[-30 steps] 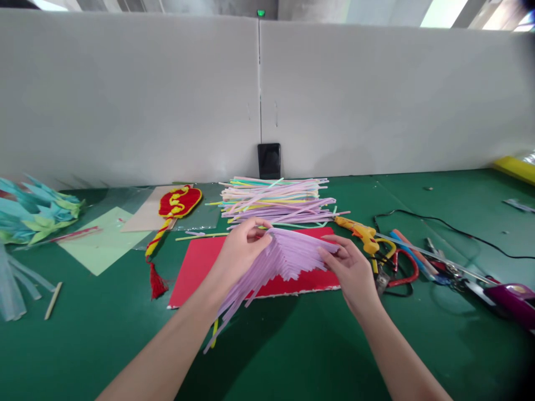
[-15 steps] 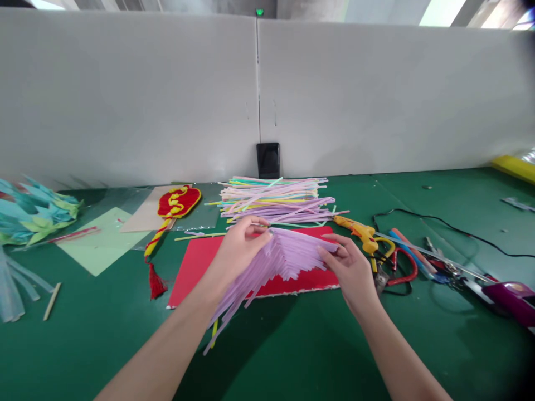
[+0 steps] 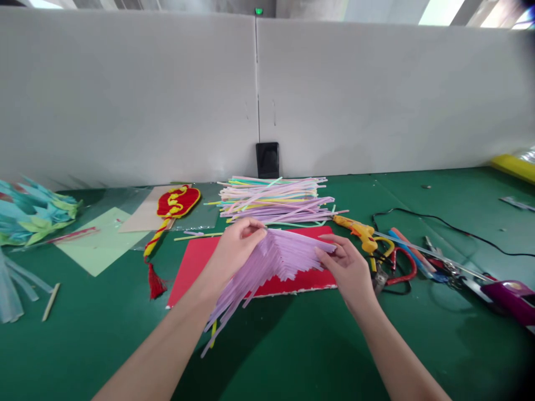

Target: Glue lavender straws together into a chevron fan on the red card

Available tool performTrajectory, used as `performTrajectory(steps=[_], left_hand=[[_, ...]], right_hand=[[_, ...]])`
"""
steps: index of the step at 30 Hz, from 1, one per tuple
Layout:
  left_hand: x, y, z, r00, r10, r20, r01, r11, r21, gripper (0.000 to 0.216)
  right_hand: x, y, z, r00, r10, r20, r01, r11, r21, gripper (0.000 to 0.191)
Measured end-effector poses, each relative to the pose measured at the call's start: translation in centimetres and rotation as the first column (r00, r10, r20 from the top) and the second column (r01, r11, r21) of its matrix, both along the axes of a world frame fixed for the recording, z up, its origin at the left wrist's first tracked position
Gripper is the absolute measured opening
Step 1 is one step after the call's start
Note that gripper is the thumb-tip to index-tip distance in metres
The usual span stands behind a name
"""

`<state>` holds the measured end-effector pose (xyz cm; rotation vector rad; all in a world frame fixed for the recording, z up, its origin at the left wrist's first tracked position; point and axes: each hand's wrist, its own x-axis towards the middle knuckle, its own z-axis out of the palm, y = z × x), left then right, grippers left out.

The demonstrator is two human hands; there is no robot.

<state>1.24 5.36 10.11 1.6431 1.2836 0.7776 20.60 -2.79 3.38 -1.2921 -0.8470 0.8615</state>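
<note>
Lilac strips [image 3: 288, 253] (V-shaped ribbing, ragged ends) pinched in left hand [image 3: 237, 244] and right hand [image 3: 346, 267] over red sheet [image 3: 194, 257].

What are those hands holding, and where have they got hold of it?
A lilac strip piece: the left hand pinches its top, beside the bend, and the right hand its right-hand end.

The left hand [image 3: 240, 245] covers part of the joined lilac chenille stems [image 3: 288, 253], which hide the middle of a red sheet [image 3: 198, 256]. Both forearms [image 3: 167, 317] run off the bottom edge. Turquoise paper flowers [image 3: 33, 214] are cut off at left, a purple-handled tool [image 3: 512, 298] at right. The green sign [image 3: 259, 11] is too small to read.
</note>
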Motion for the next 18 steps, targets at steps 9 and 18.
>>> performTrajectory(steps=[9, 18], left_hand=[[0.17, 0.11, -0.26, 1.0, -0.014, 0.002, 0.014, 1.0, 0.0, 0.012], [0.13, 0.07, -0.39, 0.999, -0.031, 0.035, 0.029, 0.998, 0.058, 0.011]], right_hand=[[0.16, 0.0, -0.16, 0.999, 0.005, 0.035, -0.005, 1.0, -0.002, 0.036], [0.19, 0.05, -0.38, 0.999, 0.01, 0.044, -0.01, 1.0, 0.011, 0.034]])
